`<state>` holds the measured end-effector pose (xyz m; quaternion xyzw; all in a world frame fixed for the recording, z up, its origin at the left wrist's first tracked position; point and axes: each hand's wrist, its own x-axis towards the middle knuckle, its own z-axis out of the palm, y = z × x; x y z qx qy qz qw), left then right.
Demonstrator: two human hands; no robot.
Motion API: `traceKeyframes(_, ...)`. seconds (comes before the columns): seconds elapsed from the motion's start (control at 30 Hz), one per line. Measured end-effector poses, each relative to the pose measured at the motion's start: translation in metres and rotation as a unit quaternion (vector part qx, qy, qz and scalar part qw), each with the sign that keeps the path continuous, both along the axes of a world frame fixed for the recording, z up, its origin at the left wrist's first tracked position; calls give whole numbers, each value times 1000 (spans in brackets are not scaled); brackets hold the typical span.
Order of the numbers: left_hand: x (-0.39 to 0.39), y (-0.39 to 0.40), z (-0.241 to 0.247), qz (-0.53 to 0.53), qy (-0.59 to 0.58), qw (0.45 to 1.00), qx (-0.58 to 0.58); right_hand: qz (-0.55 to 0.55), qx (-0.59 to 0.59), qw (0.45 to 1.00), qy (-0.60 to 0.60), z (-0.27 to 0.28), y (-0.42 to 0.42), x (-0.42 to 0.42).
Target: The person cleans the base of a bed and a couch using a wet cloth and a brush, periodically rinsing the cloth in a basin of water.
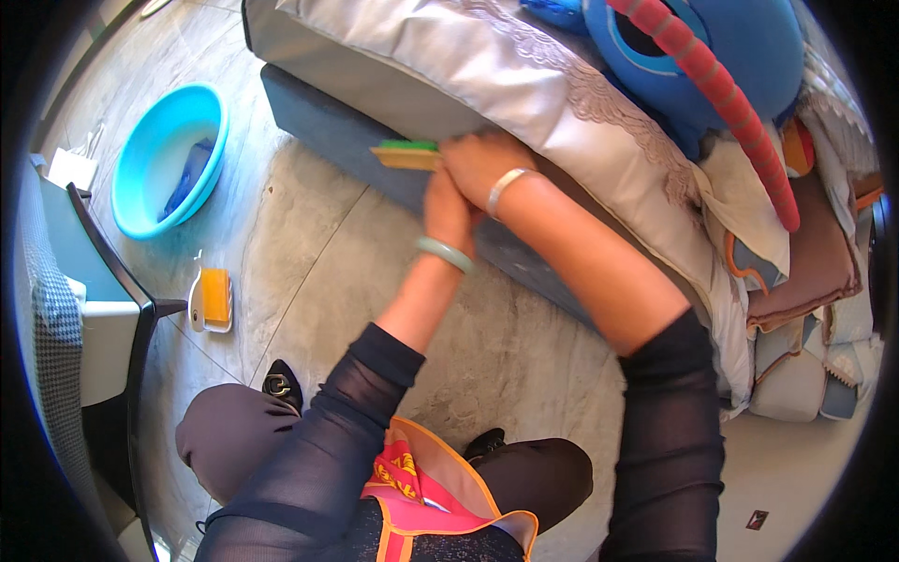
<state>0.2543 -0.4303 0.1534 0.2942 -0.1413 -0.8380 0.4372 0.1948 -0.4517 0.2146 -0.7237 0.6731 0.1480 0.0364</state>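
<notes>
A wooden scrubbing brush (404,156) with green bristles juts out to the left from my two hands, bristle side towards the sofa base (330,130). My right hand (484,165) is closed around the brush's near end, a silver bangle at the wrist. Just below and pressed against it is my left hand (449,200), also on the brush, with a pale green bangle behind it. The overlap hides most of the fingers. Both hands are close to the grey upholstered side, under the edge of a shiny beige cover (506,91).
A blue plastic basin (168,161) with a dark blue cloth in it stands on the tiled floor (316,232). Nearer are an orange soap bar (215,295) in a white dish and a chair (105,316). A blue plush toy (751,56) and cushions (808,260) crowd the sofa.
</notes>
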Motion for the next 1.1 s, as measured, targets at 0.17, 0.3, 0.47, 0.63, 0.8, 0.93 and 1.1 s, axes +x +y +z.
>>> traceKeyframes(0.17, -6, 6, -9, 36, 29, 996, 70, 2, -7, 1000, 14, -7, 9, 1)
traceKeyframes(0.3, -83, 103, -40, -101, -110, 988, 31, -60, 97, 991, 73, -10, 108, -64)
traceKeyframes(0.47, -147, 214, -41, -473, 97, 858, 174, -162, 264, 921, 236, 10, 263, -157)
traceKeyframes(0.63, -148, 199, -65, -439, 11, 896, 62, -107, 238, 940, 218, 6, 224, -136)
traceKeyframes(0.8, -40, 74, -24, -33, 93, 974, 203, 6, 58, 994, 88, -18, 74, -27)
traceKeyframes(0.93, 19, -39, -15, 56, 111, 988, 87, 11, -38, 999, 37, -18, -23, 25)
traceKeyframes(1.1, -4, -6, -36, 31, 79, 993, 79, -56, 51, 997, 34, -23, -1, 18)
